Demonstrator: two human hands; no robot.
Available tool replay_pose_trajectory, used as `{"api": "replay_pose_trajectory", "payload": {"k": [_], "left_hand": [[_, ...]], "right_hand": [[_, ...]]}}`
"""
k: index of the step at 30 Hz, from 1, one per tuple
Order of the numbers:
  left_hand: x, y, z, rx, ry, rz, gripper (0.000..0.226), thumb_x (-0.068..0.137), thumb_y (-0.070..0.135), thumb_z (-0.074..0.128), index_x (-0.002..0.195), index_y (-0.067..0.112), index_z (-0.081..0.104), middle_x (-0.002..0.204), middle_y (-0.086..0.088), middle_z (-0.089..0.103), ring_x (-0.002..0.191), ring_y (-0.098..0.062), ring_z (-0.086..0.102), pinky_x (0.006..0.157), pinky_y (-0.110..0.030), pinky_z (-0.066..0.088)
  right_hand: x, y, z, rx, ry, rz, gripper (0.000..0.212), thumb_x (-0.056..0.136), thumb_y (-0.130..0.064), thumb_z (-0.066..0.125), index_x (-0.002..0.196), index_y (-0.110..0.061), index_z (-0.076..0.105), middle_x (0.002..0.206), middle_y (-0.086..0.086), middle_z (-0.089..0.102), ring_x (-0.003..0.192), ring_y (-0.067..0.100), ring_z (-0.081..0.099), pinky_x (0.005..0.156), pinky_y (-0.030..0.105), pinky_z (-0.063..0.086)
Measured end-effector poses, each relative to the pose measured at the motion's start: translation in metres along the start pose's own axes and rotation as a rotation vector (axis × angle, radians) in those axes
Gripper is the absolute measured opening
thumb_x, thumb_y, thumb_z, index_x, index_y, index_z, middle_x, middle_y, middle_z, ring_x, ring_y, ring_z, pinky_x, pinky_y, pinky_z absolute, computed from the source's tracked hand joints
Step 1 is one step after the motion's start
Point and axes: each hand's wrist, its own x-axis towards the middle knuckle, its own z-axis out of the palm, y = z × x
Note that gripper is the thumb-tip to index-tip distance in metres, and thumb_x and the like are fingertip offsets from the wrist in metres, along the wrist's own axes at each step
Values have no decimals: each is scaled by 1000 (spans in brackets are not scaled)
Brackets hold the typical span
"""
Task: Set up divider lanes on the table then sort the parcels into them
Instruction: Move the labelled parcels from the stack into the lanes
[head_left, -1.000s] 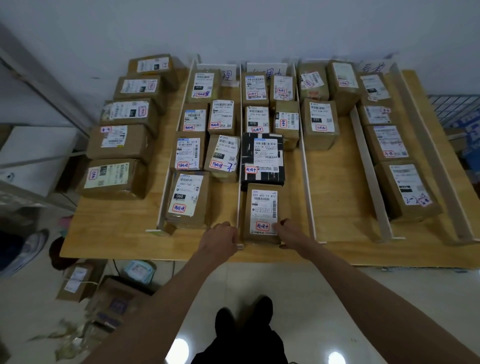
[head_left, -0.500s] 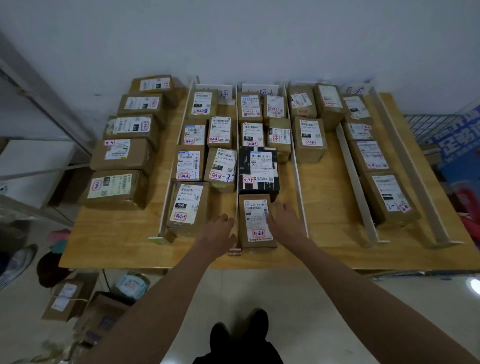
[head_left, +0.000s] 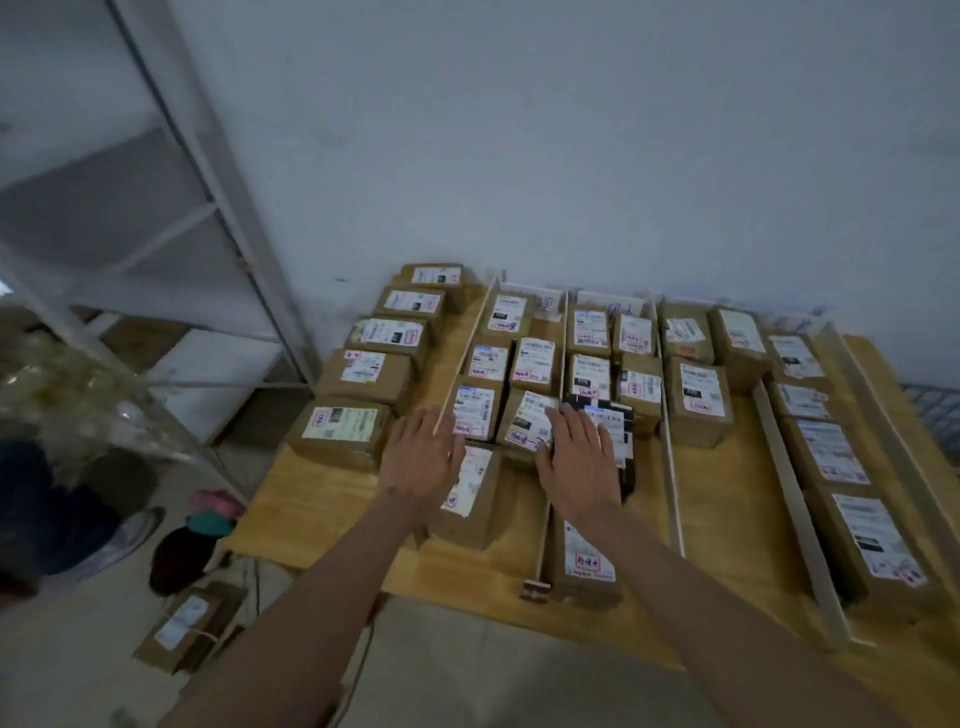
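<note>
A wooden table (head_left: 717, 525) carries several white divider strips (head_left: 667, 431) that form lanes running front to back. Brown labelled parcels fill the lanes, and a black parcel (head_left: 621, 426) lies in the middle lane. My left hand (head_left: 421, 457) hovers flat, fingers spread, over the near parcel of the left lane (head_left: 475, 499). My right hand (head_left: 579, 462) is spread flat above the black parcel and the divider beside it. Neither hand holds anything. A brown parcel (head_left: 584, 564) lies at the front of the middle lane, below my right forearm.
A column of larger brown boxes (head_left: 340, 428) lies along the table's left edge, outside the lanes. A metal shelf frame (head_left: 218, 208) stands at the left. More parcels (head_left: 182, 623) and shoes lie on the floor under the table's left corner. A white wall rises behind.
Both hands let go of the front parcel in the middle lane and moved forward and left over the table. The view swung up and to the left.
</note>
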Motion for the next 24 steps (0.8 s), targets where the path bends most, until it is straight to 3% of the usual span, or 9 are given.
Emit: {"api": "replay_pose_trajectory", "payload": {"k": [3,8,11,16,24], "left_hand": [[-2,-30,-12,36,12,-63,50,104,43,22,142,20,45,149,-3,43,140,-23,36,116,-43,26],[-1,-79,-31,71,91,-169,56,96,46,18,121,20,60,128,-6,60,120,-27,53,103,-44,39],[2,-107,-34,89,83,-215,58,97,46,18,128,18,57,134,-6,57,125,-26,50,108,-43,35],[10,-153,-22,89,68,-232,44,101,38,34,133,16,54,138,-6,55,127,-26,48,108,-42,33],[32,-250,18,57,-31,-208,36,100,36,38,126,19,55,132,-4,56,124,-22,50,105,-39,36]], "right_hand": [[20,-23,1,34,13,-59,54,105,-39,31,154,-18,28,162,5,24,151,23,18,123,43,12],[50,-63,8,76,20,-149,51,103,-37,34,150,-17,33,156,7,33,146,25,28,121,45,22],[65,-88,13,104,28,-199,48,102,-35,37,147,-16,36,152,8,39,141,27,34,119,44,26],[81,-129,35,135,-23,-205,47,101,-30,40,145,-12,37,144,10,44,131,28,46,107,44,41],[107,-188,96,173,-139,-98,44,100,-20,44,143,-15,35,138,7,47,122,26,51,99,40,45]]}}
